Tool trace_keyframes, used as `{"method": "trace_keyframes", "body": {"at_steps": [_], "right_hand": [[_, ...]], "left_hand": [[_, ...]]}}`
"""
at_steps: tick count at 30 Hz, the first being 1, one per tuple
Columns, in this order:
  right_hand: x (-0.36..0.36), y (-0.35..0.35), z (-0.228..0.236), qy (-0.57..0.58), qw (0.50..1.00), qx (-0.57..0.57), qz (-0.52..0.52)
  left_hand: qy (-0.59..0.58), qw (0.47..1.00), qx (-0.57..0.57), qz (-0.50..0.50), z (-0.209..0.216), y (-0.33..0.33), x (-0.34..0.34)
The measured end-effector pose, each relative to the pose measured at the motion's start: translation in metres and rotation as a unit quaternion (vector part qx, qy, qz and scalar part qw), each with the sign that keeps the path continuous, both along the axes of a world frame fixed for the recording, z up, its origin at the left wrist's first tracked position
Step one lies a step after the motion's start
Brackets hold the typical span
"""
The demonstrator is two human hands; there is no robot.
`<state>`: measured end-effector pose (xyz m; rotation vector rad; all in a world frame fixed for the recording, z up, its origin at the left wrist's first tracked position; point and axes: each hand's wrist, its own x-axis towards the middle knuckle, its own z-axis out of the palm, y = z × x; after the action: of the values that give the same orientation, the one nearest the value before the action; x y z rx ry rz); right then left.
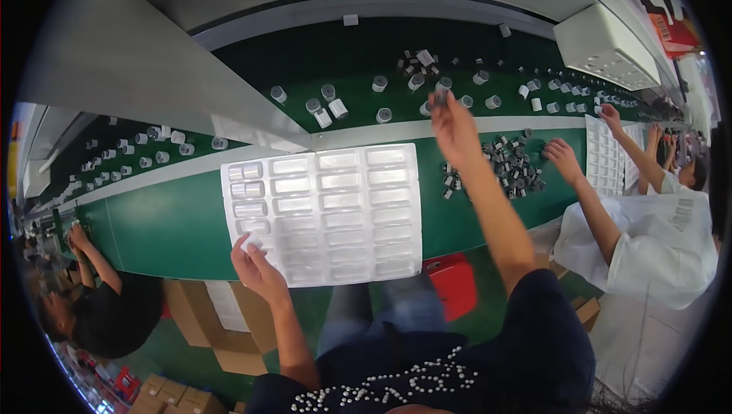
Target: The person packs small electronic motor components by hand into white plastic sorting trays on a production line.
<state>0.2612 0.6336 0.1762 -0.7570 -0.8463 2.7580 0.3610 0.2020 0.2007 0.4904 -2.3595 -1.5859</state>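
A white plastic tray (418, 212) with rows of oblong pockets lies in front of me on the green work surface. Shiny whitish cylinders (246, 190) fill the upper pockets of its left column. At the tray's lower left, my left hand (261, 271) is closed on a small white cylinder (250, 242), just over that column. My right hand (456, 136) stretches out past the tray's far right corner to the belt's edge. Its fingertips pinch a small dark part (440, 97), slightly blurred, close to standing cylinders with dark tops (415, 81).
A heap of small dark parts (509, 166) lies right of the tray. Cylinders are scattered along the green belt (252, 56) beyond a pale rail. A grey metal post (191, 56) slants down at left. Co-workers sit on both sides; one's hand (563, 156) is near the heap.
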Motion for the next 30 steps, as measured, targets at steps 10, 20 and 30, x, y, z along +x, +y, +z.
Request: {"method": "trace_keyframes", "body": {"at_steps": [10, 20, 30], "right_hand": [[0.124, -0.139, 0.082, -0.066, 0.995, 0.007, 0.073], [0.152, -0.123, 0.107, -0.017, 0.962, 0.255, 0.091], [0.163, -0.128, 0.115, 0.014, 0.958, 0.285, 0.027]], "left_hand": [[-0.213, 0.733, 0.639, -0.096, 0.056, 0.102, -0.039], [-0.277, 0.731, 0.595, -0.187, 0.083, 0.141, -0.013], [-0.274, 0.729, 0.594, -0.202, 0.079, 0.166, -0.005]]}}
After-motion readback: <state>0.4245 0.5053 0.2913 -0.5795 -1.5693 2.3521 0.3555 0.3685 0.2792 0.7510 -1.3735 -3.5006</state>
